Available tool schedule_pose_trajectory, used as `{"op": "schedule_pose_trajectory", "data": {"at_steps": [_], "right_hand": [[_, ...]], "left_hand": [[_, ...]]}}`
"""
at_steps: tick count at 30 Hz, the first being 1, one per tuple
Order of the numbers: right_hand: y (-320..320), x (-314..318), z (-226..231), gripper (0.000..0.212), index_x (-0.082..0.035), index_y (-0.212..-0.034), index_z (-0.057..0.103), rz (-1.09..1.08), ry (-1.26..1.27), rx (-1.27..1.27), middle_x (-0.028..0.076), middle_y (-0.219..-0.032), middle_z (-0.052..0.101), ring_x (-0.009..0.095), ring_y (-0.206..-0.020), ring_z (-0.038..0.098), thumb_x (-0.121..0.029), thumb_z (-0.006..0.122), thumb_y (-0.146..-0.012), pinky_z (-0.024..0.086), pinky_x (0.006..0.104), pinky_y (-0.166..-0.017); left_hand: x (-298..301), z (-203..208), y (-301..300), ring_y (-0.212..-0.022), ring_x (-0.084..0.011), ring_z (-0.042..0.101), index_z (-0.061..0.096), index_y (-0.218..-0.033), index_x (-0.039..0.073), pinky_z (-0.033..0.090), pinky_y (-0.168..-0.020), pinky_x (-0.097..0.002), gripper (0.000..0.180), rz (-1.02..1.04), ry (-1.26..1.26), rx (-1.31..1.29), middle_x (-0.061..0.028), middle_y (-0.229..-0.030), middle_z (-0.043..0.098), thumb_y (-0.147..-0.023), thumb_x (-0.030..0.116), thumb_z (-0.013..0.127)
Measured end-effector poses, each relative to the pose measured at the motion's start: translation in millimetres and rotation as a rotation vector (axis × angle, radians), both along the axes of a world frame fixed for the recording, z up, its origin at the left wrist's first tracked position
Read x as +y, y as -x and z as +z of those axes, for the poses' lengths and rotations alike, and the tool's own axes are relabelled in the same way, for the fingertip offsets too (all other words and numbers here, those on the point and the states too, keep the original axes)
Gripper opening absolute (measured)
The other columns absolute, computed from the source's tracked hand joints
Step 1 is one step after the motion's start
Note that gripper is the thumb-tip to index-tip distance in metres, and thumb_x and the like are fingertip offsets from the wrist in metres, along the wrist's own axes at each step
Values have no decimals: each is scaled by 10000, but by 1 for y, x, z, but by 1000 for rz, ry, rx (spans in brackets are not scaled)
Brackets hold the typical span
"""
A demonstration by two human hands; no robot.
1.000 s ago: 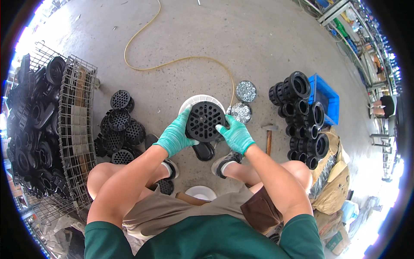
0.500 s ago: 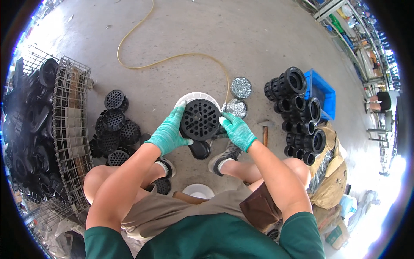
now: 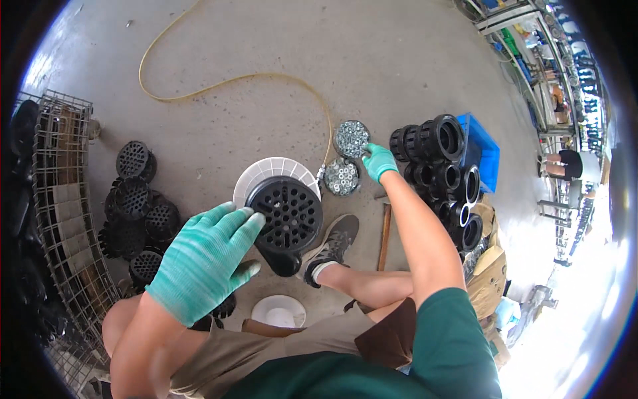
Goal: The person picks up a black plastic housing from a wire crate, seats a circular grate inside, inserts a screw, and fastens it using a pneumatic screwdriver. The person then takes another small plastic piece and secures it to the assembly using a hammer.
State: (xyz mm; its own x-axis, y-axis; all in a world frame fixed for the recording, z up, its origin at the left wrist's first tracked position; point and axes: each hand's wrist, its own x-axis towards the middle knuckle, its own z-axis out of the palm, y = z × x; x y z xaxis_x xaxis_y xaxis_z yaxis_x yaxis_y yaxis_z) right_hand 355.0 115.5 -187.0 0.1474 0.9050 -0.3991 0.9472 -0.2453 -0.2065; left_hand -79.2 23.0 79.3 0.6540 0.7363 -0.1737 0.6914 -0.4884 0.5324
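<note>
A round black perforated grate (image 3: 289, 214) sits on a black fitting with a rounded spout (image 3: 282, 261), above a white ribbed round stand (image 3: 247, 178). My left hand (image 3: 209, 259), in a green glove, lies open at its left, fingers stretched side by side with the tips at the rim. My right hand (image 3: 380, 161), gloved too, reaches to a round dish of small metal hardware (image 3: 351, 138). Its fingers are bent together at the dish's right edge; whatever they hold is hidden. Just below stands a second round dish with nuts or washers (image 3: 342, 176).
Loose black grates (image 3: 133, 199) are piled at left beside a wire cage (image 3: 63, 199). Black ring fittings (image 3: 442, 143) are stacked at right, by a blue crate (image 3: 482, 153). A hammer (image 3: 385, 236), yellow hose (image 3: 226, 83) and white bowl (image 3: 279, 311) lie on the floor.
My right hand has left the grate and moved right and away to the upper hardware dish. My left hand has loosened from around the rim, its fingers now flat. The view has shifted.
</note>
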Motion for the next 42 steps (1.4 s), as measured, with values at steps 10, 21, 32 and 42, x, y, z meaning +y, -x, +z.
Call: {"op": "schedule_pose_trajectory", "data": {"at_steps": [10,21,32,42], "right_hand": [[-2,38,-89,485,-87,-1293,658,88,49,-138,242,-1302,629,408,-1180,614,-217,762,-837,496,471,-1037],[-18,39,-70,236,-60,-1172,714,-239,-19,252,147,-1010,745,246,-766,723,-92,688,-940,598,393,-674],[-29,20,0,149,-23,-1098,641,-708,-15,877,67,-872,670,171,-666,668,-76,679,-964,567,300,-551],[-21,33,-64,281,-17,-1144,662,-181,92,176,203,-1087,731,338,-921,724,-179,721,-923,589,442,-801]], "left_hand": [[26,-8,2,-1255,-371,573,591,-1314,-7,460,-1082,-466,661,-25,115,58,-162,-1314,627,-742,233,819],[19,-4,-1,-1259,-356,585,617,-1309,31,454,-1097,-459,612,-42,66,51,-143,-1308,646,-771,246,812],[7,2,3,-1243,-357,592,601,-1333,31,474,-1067,-453,623,-69,-25,-14,-142,-1300,641,-791,259,807],[4,-1,7,-1263,-346,583,598,-1344,42,463,-1083,-455,631,-51,22,58,-130,-1317,637,-791,264,805]]}}
